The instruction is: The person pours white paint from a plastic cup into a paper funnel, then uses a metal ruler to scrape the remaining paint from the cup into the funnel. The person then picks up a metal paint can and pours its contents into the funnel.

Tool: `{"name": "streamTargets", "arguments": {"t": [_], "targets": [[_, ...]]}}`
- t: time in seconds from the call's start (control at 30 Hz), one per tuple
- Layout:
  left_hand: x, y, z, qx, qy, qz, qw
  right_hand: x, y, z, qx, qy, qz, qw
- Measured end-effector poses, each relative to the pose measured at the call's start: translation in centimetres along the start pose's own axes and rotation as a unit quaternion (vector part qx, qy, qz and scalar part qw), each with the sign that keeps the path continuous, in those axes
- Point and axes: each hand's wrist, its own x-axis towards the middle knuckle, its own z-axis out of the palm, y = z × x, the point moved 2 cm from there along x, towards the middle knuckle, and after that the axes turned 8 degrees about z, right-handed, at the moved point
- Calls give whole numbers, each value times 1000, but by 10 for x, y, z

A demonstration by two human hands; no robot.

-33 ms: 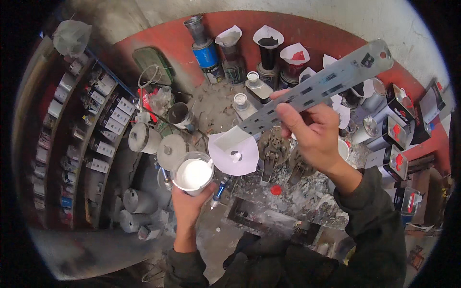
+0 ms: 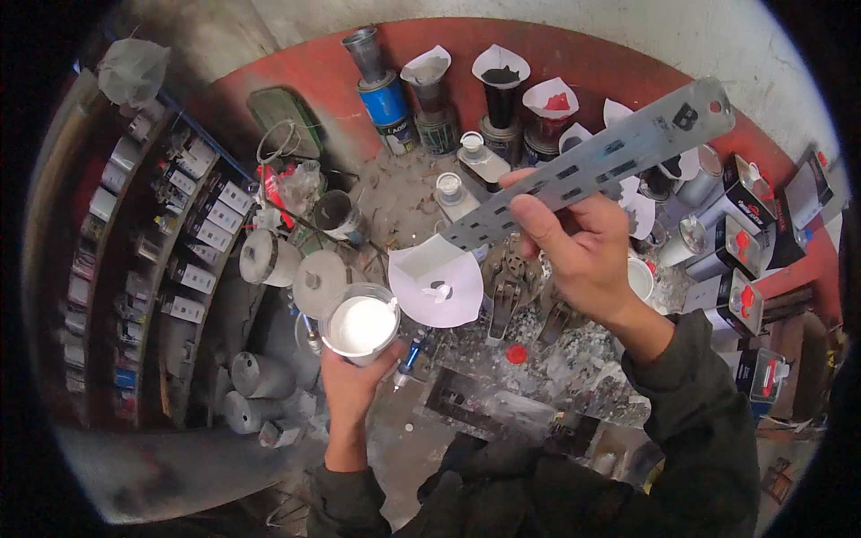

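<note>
Hands (image 2: 352, 386) (image 2: 589, 255) closed: left round cup (image 2: 361, 359), right pinching grey strip (image 2: 590, 163) printed with black marks

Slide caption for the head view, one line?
Left hand holding a cup of white liquid, right hand pinching a flat grey strip, its lower end at a pale paper funnel.

right sleeve (image 2: 704, 403): dark olive-grey, creased | left sleeve (image 2: 348, 500): dark olive-grey | fingers (image 2: 541, 224): bare
</note>
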Motion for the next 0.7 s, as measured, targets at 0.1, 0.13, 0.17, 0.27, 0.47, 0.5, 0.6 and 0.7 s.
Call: {"name": "streamTargets", "arguments": {"t": [0.1,0.13,0.17,0.27,0.47,0.5,0.6,0.7], "targets": [[1,10,2,26,-11,-7,1000,0,3,-1,-42,2,0,999],[0,9,2,31,-7,-5,999,0,4,-3,-34,10,-2,999],[0,9,3,35,-3,-2,999,1,4,-5,-26,18,-4,999],[2,8,3,80,6,11,997,1,4,-14,-4,44,-2,999],[8,22,4,206,17,45,977,-2,15,-36,22,87,-15,996],[10,23,4,221,12,35,975,-3,16,-39,21,90,-8,996],[15,33,7,261,1,24,965,-5,17,-44,22,95,5,995],[19,46,12,296,-6,45,954,-6,20,-48,27,93,2,995]]}}
